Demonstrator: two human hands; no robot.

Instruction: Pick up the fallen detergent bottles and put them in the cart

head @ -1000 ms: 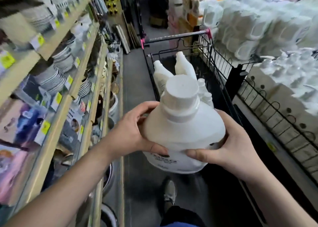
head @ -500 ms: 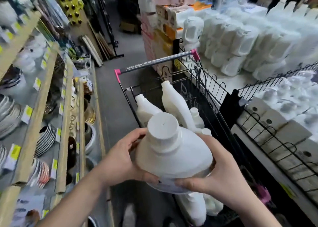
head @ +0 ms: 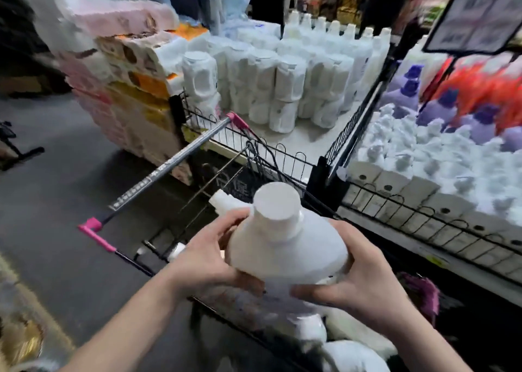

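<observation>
- The left grip (head: pixel 203 258) is curled round one side of a white detergent bottle (head: pixel 285 247).
- The right grip (head: pixel 364 281) clasps the opposite side, fingers curled under the base.
- The bottle is held between both grips, over the cart (head: pixel 169 168).
- Another bottle (head: pixel 226 201) lies in the cart just beyond the left grip.

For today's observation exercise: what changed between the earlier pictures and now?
The large white plastic detergent bottle was carried forward, from above the floor to over the black wire cart. Nothing was let go: the left hand and right hand hold it as before.
</observation>
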